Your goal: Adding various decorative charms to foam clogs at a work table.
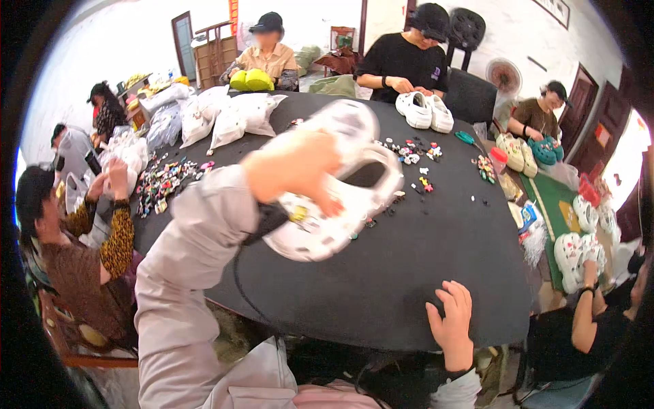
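Observation:
My left hand is closed around a pair of white clogs, held up over the middle of the dark table. The clogs are tilted and somewhat blurred. The lower one faces me with holes in its upper and a yellow charm on it; my hand and wrist hide part of the other. Down by the table's near edge, my right hand has its fingers apart and holds nothing.
Loose colourful shoe charms lie heaped at the left, with smaller groups beyond the clogs. White plastic bags stand at the far left. Several co-workers sit around the table; one handles white clogs. Green scissors lie right.

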